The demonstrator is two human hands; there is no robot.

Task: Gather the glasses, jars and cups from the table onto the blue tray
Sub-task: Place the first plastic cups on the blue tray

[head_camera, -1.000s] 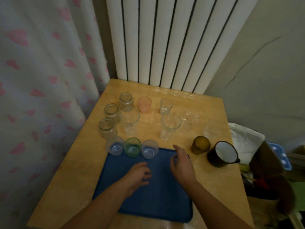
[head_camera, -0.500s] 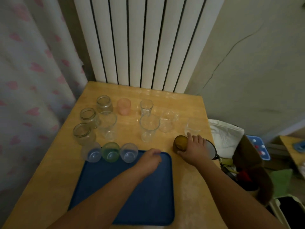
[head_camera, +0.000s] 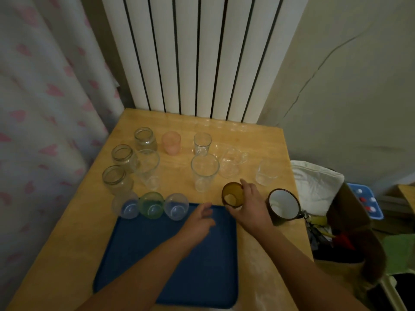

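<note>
On the wooden table (head_camera: 85, 221) stand three jars (head_camera: 116, 179), one pink cup (head_camera: 171, 142), three clear tumblers (head_camera: 204, 172), two low clear cups (head_camera: 231, 162) and one dark mug (head_camera: 285, 204) with a white inside, all seemingly empty. Three tinted cups (head_camera: 151, 205), two bluish and one green, sit at the far edge of the blue tray (head_camera: 202, 277). The right hand (head_camera: 249, 207) grasps one amber glass (head_camera: 232, 194), tilted, just beside the tray's far right corner. The left hand (head_camera: 197, 223) hovers released over the tray, holding nothing.
</note>
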